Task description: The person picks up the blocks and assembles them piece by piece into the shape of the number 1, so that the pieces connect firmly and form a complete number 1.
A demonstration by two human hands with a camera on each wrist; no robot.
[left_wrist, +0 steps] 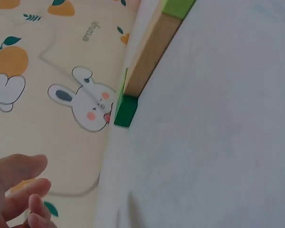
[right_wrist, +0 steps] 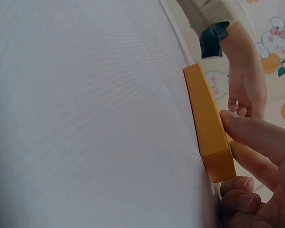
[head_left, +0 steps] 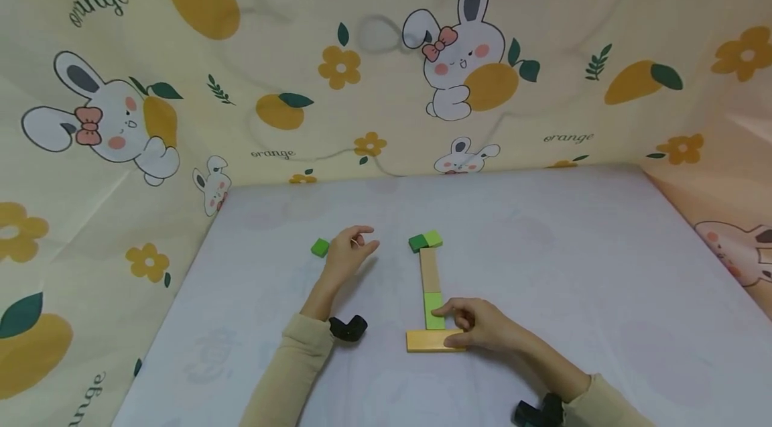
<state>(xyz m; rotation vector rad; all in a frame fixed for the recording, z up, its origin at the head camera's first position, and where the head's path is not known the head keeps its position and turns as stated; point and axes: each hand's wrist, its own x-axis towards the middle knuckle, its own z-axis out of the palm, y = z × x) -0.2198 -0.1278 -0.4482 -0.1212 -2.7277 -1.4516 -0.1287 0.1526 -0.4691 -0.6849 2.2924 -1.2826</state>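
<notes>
An orange-yellow block [head_left: 422, 341] lies crosswise on the white tabletop. Beyond it a lime green block [head_left: 433, 320] and a tan wooden block [head_left: 430, 269] run in a line away from me, ending at a dark green block [head_left: 417, 243] and a small lime block [head_left: 432, 238]. My right hand [head_left: 485, 326] rests its thumb on the orange-yellow block, while its index finger reaches onto the lime green one. Off to the left, my left hand [head_left: 346, 253] hovers with loosely bent fingers, holding nothing. Close behind it lies a separate green cube [head_left: 320, 247].
A white cloth [head_left: 543, 232] covers the table, which meets a printed curtain [head_left: 374, 78] with rabbits and oranges at the back and sides. Black wrist devices [head_left: 348, 328] sit on both forearms.
</notes>
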